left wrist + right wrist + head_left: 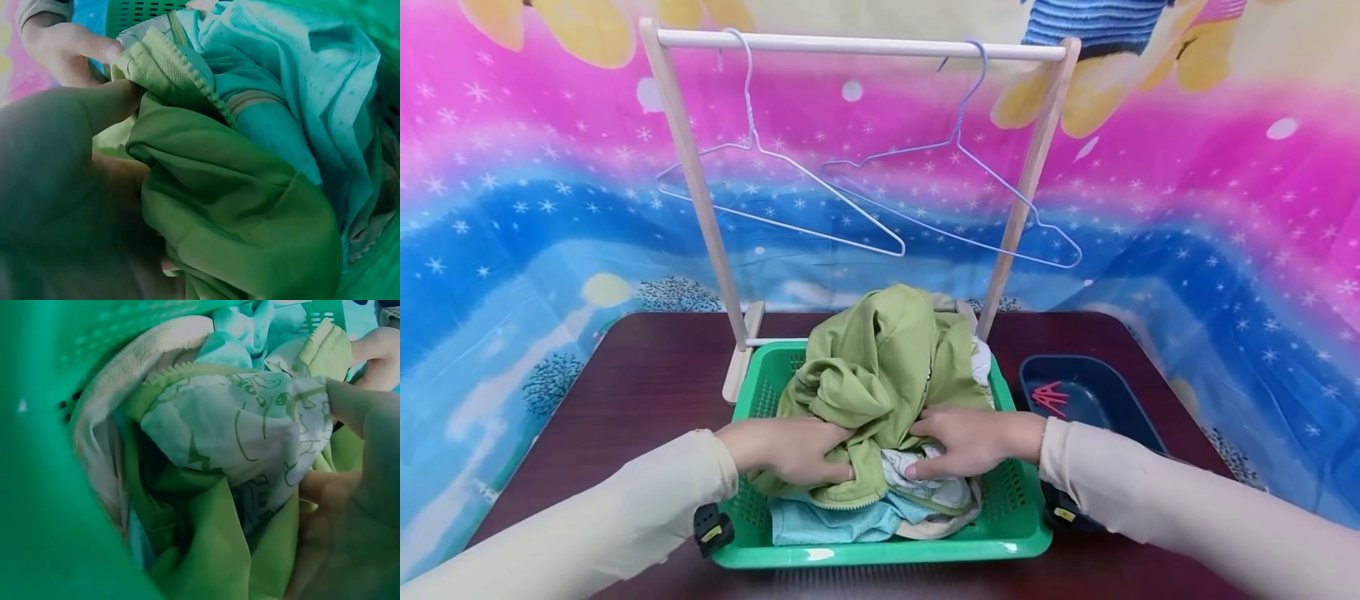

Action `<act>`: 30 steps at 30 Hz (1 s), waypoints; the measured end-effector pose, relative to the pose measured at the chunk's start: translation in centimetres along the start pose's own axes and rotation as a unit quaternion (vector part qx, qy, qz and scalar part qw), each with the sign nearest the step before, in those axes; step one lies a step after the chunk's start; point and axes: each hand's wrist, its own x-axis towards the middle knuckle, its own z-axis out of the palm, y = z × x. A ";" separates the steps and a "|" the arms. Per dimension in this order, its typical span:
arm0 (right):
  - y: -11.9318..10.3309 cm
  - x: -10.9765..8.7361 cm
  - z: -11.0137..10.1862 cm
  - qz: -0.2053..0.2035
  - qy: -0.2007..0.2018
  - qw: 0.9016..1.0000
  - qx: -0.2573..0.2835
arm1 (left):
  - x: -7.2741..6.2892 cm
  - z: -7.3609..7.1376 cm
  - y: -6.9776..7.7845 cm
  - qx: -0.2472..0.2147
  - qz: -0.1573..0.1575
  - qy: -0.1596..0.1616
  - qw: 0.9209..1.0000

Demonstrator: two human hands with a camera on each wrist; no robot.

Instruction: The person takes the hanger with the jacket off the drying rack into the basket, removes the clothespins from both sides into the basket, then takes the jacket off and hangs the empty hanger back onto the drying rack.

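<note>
A green zip jacket (887,350) lies bunched on top of the clothes in a green plastic basket (880,557). My left hand (793,450) grips one front edge of it, thumb over the cloth near the zipper teeth (187,69). On the other side my right hand (966,442) pinches the opposite edge, where a white printed lining (231,419) is turned outward. Beneath the jacket, a light blue garment (827,521) with small dots shows at the basket's near side. A beige garment edge (181,334) curves along the basket wall in the right wrist view.
Behind the basket stands a wooden rack (850,43) with a white hanger (808,233) and a lilac hanger (955,237) on its bar. A dark blue tray (1097,396) holding several red clothespins (1049,398) sits right of the basket on the dark table (647,383).
</note>
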 end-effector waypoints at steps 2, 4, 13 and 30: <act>-0.1 0.4 -0.2 0.010 -0.026 1.000 -0.004 | 0.3 0.0 0.1 0.004 -0.005 -0.008 1.000; -0.2 0.7 -0.4 0.031 -0.052 0.998 -0.005 | 0.7 -0.1 0.3 0.007 -0.013 -0.018 1.000; 0.6 2.5 -2.4 0.096 -0.155 0.983 0.027 | 2.8 -0.8 0.5 0.036 -0.052 -0.062 0.996; 0.9 4.1 -2.6 0.088 -0.184 0.979 0.014 | 5.2 -2.7 0.0 0.018 -0.083 -0.154 0.984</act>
